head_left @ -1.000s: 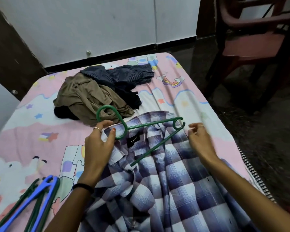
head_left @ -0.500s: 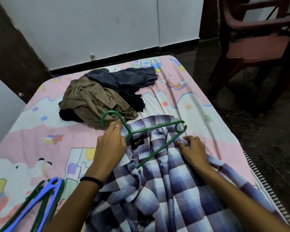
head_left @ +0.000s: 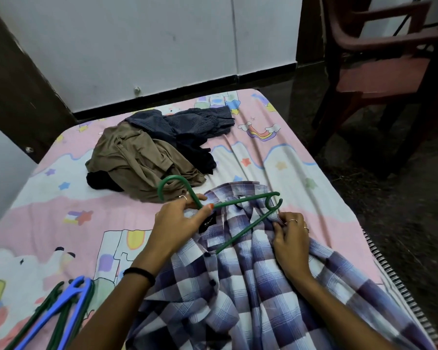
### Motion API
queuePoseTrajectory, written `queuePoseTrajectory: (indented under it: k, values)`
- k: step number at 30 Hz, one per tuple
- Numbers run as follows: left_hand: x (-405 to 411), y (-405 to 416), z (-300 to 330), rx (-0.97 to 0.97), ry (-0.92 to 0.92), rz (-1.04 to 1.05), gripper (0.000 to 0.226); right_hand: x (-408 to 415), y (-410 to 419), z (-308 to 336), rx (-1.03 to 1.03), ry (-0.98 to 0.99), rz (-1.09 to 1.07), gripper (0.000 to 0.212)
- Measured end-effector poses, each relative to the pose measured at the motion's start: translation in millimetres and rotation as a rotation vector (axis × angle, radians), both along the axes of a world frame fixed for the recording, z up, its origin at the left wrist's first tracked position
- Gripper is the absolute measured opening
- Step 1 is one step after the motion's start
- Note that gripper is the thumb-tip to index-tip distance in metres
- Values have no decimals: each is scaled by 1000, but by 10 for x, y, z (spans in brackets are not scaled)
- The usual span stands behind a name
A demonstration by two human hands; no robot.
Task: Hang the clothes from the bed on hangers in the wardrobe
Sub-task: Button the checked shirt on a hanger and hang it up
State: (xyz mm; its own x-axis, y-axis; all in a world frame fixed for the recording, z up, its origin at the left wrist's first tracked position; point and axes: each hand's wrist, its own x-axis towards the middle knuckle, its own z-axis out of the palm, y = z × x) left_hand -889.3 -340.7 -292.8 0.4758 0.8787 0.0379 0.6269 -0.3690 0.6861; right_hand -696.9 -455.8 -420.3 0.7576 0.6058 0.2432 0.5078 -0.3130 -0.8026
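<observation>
Bare bed sheet (head_left: pixel 48 218) lying open at 9 o'clock of left hand (head_left: pixel 180 223). Clothes pile (head_left: pixel 147 157) blocking path at 12 o'clock, touching green hanger (head_left: pixel 238 218) hook. Spare hangers (head_left: pixel 58 314) crowding 7 o'clock corner. Checked shirt (head_left: pixel 250 294) covering near bed. Chair (head_left: pixel 379 72) standing off bed at 2 o'clock.

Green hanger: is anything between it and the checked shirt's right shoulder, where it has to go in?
Nothing separate blocks it. The green hanger lies on top of the checked shirt, gripped at its neck by the left hand; the right hand pinches the shoulder fabric beside the hanger's end.
</observation>
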Motion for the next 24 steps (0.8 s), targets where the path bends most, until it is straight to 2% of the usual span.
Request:
queuePoseTrajectory:
  k: [2, 5, 9, 11, 17, 21, 24]
  values:
    - [72, 1, 47, -33, 83, -26, 24, 26, 13, -5, -4, 33, 7, 14]
    - [93, -59, 165, -178, 22, -94, 15, 70, 10, 56, -23, 94, 27, 11]
    - [-48, -86, 318, -120, -51, -78, 7, 172, -20, 349, 6, 47, 74, 11]
    - [-152, -119, 399, -148, -100, -86, 4, 280, -55, 562, 44, 112, 96, 12]
    - [-433, -418, 697, -137, -21, -202, 15, 685, 14, 990, -84, 337, 155, 25]
    - [-499, -566, 936, -156, 17, -265, 18, 801, 76, 1547, -28, 324, 156, 25]
    - [-498, -602, 1033, -155, 126, -273, 25, 804, -3, 1990, 47, 327, 152, 27]
